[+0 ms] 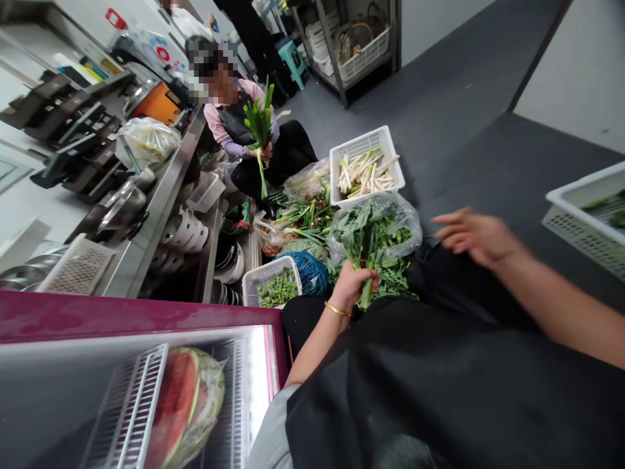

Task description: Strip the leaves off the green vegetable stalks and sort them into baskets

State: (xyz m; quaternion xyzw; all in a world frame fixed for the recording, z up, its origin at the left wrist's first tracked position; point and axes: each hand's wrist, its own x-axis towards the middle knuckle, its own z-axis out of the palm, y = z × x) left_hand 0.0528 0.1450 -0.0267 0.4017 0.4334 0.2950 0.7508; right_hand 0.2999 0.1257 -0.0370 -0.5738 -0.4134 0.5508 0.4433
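My left hand [352, 284], with a gold bangle at the wrist, is closed around the thick stems of a bunch of leafy greens [360, 236]. The leaves point up and away from me. Off to the right, my right hand [471, 236] hovers over my dark-clad knee with its fingers stretched out and nothing in them. Just beyond the held bunch lies a clear plastic bag [414, 225] with more greens in it. Loose greens [393, 277] are heaped on the floor beneath.
A white basket [334, 170] holds pale trimmed stalks; a smaller one [247, 286] contains cut green pieces. Another basket [561, 195] stands at right. Opposite, a co-worker [239, 124] grips long green stalks. At lower left, a fridge [146, 306] contains wrapped watermelon [183, 397].
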